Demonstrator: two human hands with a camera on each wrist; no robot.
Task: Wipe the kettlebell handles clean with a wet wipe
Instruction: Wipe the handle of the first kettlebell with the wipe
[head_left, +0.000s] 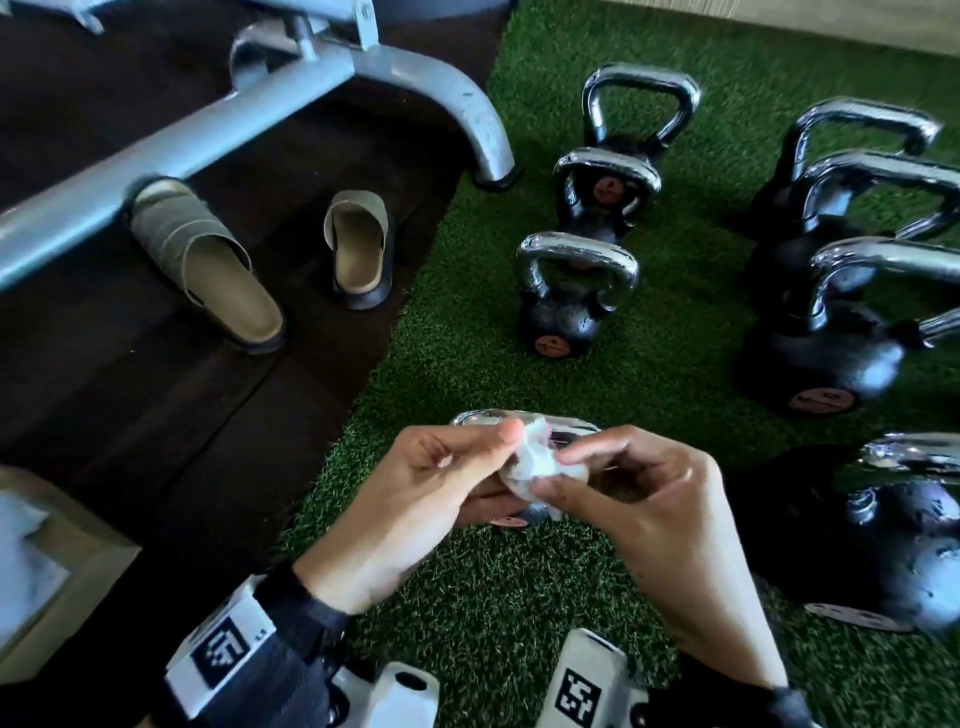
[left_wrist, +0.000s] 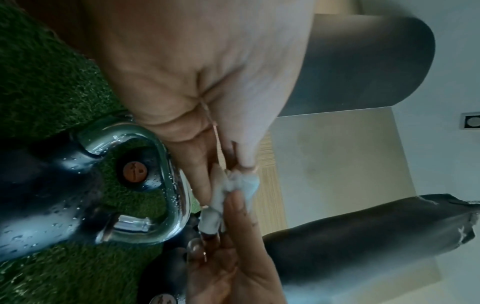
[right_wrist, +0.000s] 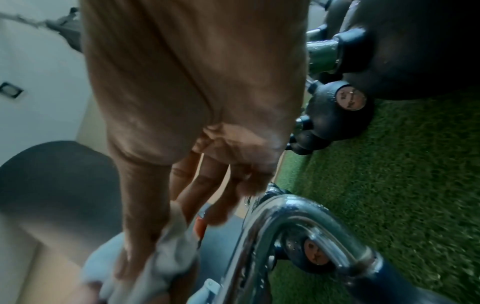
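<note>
Turf (head_left: 675, 41) spreads beyond both hands, kettlebells (head_left: 576, 291) standing ahead and right; 1 chrome handle (head_left: 480, 417) sits just under the fingers. Left hand (head_left: 415, 499) and right hand (head_left: 660, 509) both pinch the bunched wipe (head_left: 532, 457); pulled unevenly, it could tear or drop onto the grass

The floor is split between green turf (head_left: 675, 322) and a dark mat (head_left: 156, 415). Black kettlebells (head_left: 563, 312) with chrome handles are stood in rows on the turf. Two slippers (head_left: 358, 249) and a grey machine frame (head_left: 467, 119) are set on the mat.
</note>
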